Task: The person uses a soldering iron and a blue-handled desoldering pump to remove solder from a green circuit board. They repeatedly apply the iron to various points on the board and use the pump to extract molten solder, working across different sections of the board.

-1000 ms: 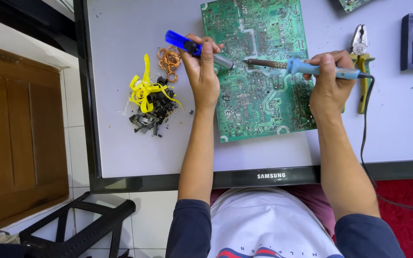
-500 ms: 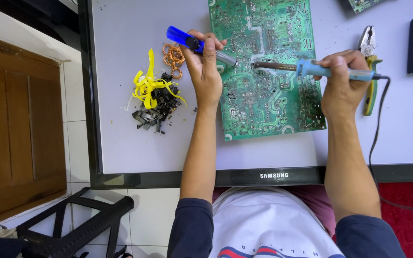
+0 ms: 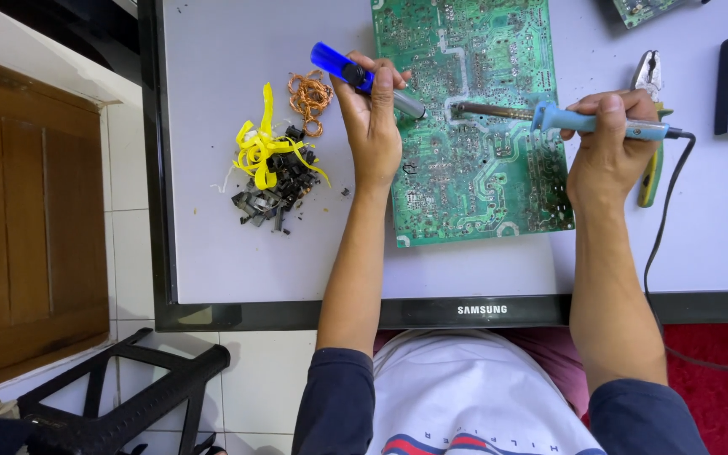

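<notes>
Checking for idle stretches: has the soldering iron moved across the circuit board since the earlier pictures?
No. The soldering iron keeps its tip on the same upper spot of the circuit board.

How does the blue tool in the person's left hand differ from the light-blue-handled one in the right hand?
The blue tool has a dark blue body and a grey tip, with no cord showing; the soldering iron has a pale blue handle, a long dark metal tip and a black cord. The first slants, the second lies nearly level. Both tips meet over the green circuit board.
</notes>
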